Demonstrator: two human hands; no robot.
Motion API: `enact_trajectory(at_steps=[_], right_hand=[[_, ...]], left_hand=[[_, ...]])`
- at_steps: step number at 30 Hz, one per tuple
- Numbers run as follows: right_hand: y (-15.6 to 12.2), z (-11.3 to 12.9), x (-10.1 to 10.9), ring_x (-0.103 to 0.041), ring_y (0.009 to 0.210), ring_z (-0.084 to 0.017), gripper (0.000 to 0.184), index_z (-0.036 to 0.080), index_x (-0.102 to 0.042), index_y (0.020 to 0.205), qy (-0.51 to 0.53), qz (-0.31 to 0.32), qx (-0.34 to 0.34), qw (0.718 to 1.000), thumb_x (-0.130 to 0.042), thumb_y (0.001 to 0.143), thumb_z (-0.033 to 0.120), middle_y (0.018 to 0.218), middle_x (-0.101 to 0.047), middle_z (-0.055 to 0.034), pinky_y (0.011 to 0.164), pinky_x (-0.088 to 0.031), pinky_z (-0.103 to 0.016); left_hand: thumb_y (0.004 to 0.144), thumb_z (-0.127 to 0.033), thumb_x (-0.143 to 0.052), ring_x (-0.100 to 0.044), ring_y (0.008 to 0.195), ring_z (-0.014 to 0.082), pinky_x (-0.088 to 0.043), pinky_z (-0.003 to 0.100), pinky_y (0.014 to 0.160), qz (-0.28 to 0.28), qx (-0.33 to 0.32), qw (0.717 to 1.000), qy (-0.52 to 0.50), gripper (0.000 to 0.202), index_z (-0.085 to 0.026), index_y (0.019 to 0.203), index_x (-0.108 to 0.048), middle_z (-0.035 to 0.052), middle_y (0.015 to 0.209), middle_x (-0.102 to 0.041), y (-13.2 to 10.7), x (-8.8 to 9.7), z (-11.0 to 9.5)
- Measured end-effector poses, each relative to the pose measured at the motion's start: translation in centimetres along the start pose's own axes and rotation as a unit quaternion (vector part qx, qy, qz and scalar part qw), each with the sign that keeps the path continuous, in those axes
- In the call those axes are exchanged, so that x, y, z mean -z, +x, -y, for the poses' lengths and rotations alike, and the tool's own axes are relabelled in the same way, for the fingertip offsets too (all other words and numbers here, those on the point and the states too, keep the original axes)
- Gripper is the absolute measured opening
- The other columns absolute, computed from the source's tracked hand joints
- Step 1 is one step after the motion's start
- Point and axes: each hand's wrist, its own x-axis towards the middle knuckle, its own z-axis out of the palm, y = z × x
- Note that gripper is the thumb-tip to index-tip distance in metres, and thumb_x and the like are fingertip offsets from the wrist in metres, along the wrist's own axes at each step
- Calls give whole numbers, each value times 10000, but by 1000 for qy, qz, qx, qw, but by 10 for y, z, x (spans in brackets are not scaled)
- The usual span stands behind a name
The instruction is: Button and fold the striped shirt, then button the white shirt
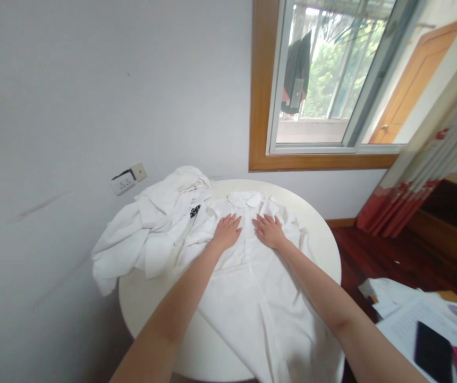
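A white collared shirt (236, 292) lies spread out over a round white table (326, 239), its collar toward the wall and its lower part reaching over the near edge. My left hand (227, 232) rests flat on the upper left of the shirt, fingers spread. On the other side of the front placket, my right hand (269, 231) lies palm down on the cloth, fingers apart. Neither hand grips anything. Some wrinkles show in the fabric near the shoulders and sleeves.
To the left, a heap of white clothes (144, 229) with a black print overhangs the table edge. A wall socket (124, 182) sits behind it. Papers (407, 314) and a dark phone (432, 351) lie at lower right. A window (324, 80) and curtain (423, 159) stand beyond.
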Motion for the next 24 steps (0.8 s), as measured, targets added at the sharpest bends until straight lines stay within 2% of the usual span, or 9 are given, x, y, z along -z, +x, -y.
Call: enact_trajectory(at_steps=[3,7,9,12,15,17,20,22,24], right_hand=[[-1,-2,0,-284,1334,-229,447,301,-419,1347,14,21,10,1000,-296,921,358,1439,-378,-13,1081,-79,-500],[-6,-4,10,-356,1296,-203,411,306,-482,1295,68,28,32,997,-345,909,328,1385,-457,-3,1075,-130,-465],[-9,-4,17,-435,1234,-193,366,304,-558,1214,88,36,38,995,-365,904,319,1311,-536,-5,1050,-192,-427],[-10,-2,30,-568,1048,-194,320,280,-647,1070,85,56,36,994,-378,903,330,1098,-668,-29,949,-301,-363],[-1,5,41,-607,909,-203,314,271,-645,1076,57,62,21,996,-388,901,322,949,-700,-46,865,-333,-348],[6,13,44,-585,938,-218,317,269,-621,1121,35,37,21,998,-406,890,291,990,-686,-60,861,-319,-360],[13,28,38,-486,1090,-252,330,258,-593,1165,10,-7,35,999,-440,874,273,1201,-592,-83,890,-285,-387],[14,37,30,-449,1116,-256,336,256,-576,1185,8,-11,40,999,-410,896,289,1261,-548,-82,896,-276,-397],[13,44,23,-455,1084,-248,341,258,-579,1178,17,0,43,999,-357,923,304,1218,-574,-76,885,-283,-396]], left_hand=[[917,-409,-299,-292,1346,227,-176,452,1105,15,11,1000,-22,496,-230,1372,-381,63,1439,-381,0,-6,0],[906,-449,-316,-318,1330,268,-195,490,1081,31,28,998,-45,520,-217,1364,-393,99,1441,-368,-14,-2,-5],[893,-471,-339,-313,1327,297,-216,510,1061,30,33,998,-54,538,-207,1358,-401,118,1441,-363,-28,4,-11],[873,-487,-382,-327,1308,332,-266,529,1019,45,37,997,-50,556,-198,1348,-409,147,1424,-382,-50,17,-22],[858,-488,-418,-430,1215,348,-381,503,908,74,35,996,-26,562,-186,1332,-419,178,1337,-475,-62,33,-29],[868,-474,-408,-536,1076,331,-440,454,808,99,45,994,-10,501,-183,1269,-480,176,1185,-585,-59,43,-30],[912,-416,-332,-615,896,285,-456,401,740,121,65,991,4,402,-159,1079,-591,151,948,-660,-41,55,-26],[926,-358,-306,-622,870,275,-451,397,740,108,80,991,4,379,-141,1006,-606,152,882,-662,-25,57,-21],[920,-303,-328,-603,930,281,-441,408,776,58,93,994,1,328,-137,1015,-594,154,899,-657,-13,52,-15]])
